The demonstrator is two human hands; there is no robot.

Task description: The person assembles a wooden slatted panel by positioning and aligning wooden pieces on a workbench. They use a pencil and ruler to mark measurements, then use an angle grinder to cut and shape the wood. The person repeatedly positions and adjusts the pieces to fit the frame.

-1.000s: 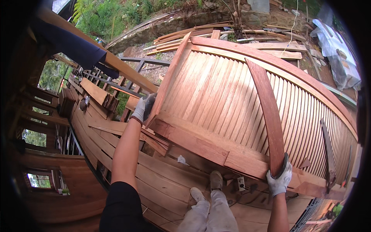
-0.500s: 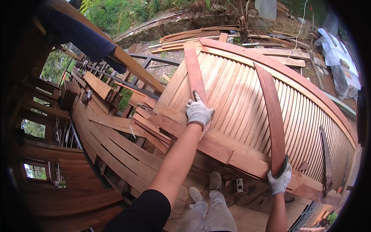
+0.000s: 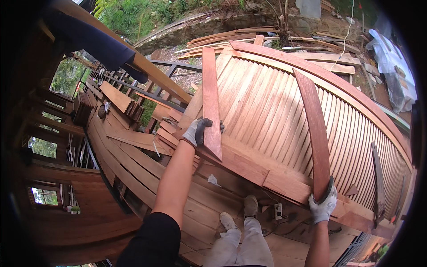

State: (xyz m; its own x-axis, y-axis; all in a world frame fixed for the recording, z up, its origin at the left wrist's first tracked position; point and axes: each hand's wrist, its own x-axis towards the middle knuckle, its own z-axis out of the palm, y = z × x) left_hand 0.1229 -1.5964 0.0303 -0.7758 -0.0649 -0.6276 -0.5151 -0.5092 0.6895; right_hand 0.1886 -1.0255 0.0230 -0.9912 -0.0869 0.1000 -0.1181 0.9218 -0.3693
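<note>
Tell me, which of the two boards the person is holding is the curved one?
The darker red board in the right hand is curved. The one in the left hand, the lighter plank, is straight.

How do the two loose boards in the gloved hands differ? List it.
1. The left-hand board is the paler orange-brown; the right-hand board is darker and redder.
2. The left hand grips its board near the lower end from the side; the right hand clasps its board's bottom end.
3. The left-hand board looks narrower than the right-hand one.

Both are long planks lying up the slatted wooden panel.
</note>
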